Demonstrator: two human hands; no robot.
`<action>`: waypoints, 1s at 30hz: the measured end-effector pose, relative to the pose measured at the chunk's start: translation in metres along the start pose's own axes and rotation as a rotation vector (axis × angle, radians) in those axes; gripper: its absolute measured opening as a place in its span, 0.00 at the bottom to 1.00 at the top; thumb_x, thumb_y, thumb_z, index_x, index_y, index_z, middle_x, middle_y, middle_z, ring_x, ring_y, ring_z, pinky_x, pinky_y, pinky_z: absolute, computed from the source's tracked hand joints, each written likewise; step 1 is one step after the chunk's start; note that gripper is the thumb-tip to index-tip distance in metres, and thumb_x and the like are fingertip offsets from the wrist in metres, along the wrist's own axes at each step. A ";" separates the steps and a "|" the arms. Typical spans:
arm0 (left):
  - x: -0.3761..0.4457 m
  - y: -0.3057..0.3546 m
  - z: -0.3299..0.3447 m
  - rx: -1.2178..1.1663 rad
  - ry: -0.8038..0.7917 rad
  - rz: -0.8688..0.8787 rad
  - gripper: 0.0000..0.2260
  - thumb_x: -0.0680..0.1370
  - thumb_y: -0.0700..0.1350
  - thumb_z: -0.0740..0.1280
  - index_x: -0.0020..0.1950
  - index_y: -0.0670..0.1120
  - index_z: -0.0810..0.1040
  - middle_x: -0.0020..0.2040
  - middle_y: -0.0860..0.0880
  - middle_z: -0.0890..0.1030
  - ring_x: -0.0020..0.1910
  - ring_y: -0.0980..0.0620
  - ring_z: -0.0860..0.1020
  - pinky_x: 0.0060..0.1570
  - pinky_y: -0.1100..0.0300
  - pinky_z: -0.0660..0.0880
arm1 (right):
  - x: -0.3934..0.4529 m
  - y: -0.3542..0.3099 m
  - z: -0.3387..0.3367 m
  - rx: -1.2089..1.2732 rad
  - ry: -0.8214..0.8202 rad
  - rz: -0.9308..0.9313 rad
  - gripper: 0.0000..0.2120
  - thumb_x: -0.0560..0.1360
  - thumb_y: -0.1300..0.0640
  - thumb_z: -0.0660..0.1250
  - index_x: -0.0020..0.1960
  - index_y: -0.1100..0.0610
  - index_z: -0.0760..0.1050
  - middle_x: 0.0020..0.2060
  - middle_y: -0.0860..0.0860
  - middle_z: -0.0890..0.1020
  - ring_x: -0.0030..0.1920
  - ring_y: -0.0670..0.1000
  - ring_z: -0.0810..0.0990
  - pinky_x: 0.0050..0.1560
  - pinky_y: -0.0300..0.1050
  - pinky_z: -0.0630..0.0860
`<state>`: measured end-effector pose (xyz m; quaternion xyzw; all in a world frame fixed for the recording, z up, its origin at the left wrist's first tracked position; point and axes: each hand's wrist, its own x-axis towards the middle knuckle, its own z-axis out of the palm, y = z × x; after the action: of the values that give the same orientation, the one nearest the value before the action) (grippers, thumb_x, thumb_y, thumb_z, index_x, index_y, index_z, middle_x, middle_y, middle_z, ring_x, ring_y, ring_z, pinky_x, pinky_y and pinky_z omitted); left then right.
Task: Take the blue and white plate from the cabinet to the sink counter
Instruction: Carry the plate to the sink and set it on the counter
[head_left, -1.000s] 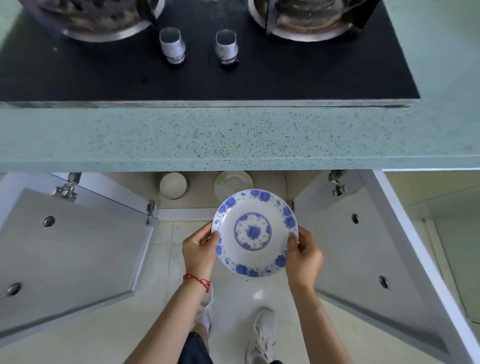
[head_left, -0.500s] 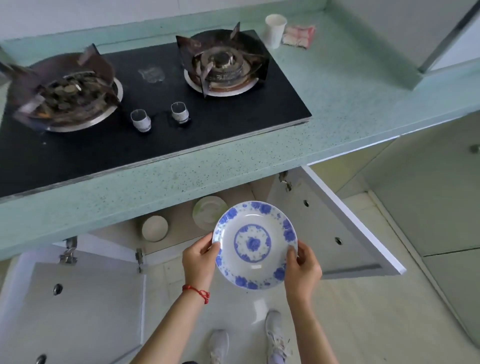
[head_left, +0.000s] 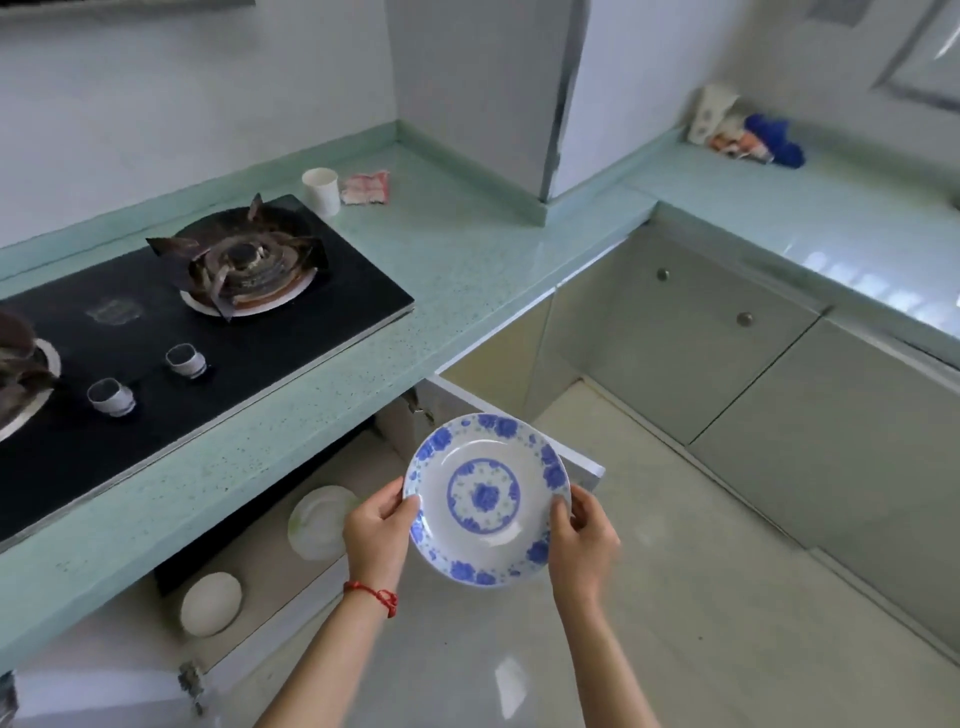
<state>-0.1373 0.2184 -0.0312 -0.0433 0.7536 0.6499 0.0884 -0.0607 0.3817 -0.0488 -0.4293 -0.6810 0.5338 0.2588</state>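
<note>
A: Head view shows both hands out in front, gripping the blue and white plate (head_left: 487, 499) by opposite edges, above the floor and in front of the open cabinet (head_left: 270, 551).

B: How exactly is each hand placed?

A: The left hand (head_left: 378, 538) clasps the left rim, thumb on top; a red string bracelet (head_left: 375, 594) circles that wrist. The right hand (head_left: 584, 543) clasps the right rim the same way. The plate faces up, slightly tilted.

B: What surrounds it?

A: To the left, a green speckled counter (head_left: 467, 260) carries a black gas hob (head_left: 171, 332) and a white cup (head_left: 320, 190). Inside the cabinet sit a pale plate (head_left: 319, 522) and a white bowl (head_left: 210, 604). Another counter stretch (head_left: 810, 208) runs along the right wall.
</note>
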 end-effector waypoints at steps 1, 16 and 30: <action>-0.002 0.005 0.012 0.006 -0.023 0.009 0.14 0.72 0.34 0.65 0.44 0.53 0.81 0.31 0.66 0.82 0.36 0.66 0.80 0.29 0.75 0.73 | 0.006 -0.001 -0.012 0.013 0.020 0.009 0.07 0.73 0.62 0.64 0.45 0.52 0.79 0.31 0.41 0.79 0.33 0.43 0.77 0.33 0.37 0.72; -0.060 0.041 0.210 -0.009 -0.299 0.045 0.13 0.70 0.30 0.66 0.52 0.40 0.80 0.44 0.48 0.83 0.36 0.61 0.80 0.31 0.72 0.76 | 0.078 0.019 -0.201 0.053 0.314 0.038 0.07 0.73 0.60 0.65 0.48 0.52 0.79 0.34 0.41 0.82 0.36 0.38 0.79 0.33 0.29 0.71; -0.103 0.056 0.350 0.020 -0.600 0.061 0.13 0.70 0.31 0.66 0.53 0.40 0.79 0.47 0.46 0.82 0.41 0.49 0.81 0.36 0.68 0.79 | 0.116 0.041 -0.319 0.103 0.578 0.079 0.07 0.73 0.60 0.66 0.48 0.52 0.79 0.35 0.40 0.82 0.37 0.36 0.79 0.35 0.31 0.73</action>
<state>-0.0199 0.5676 -0.0060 0.1744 0.7012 0.6284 0.2880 0.1529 0.6451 -0.0054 -0.5759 -0.5339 0.4330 0.4424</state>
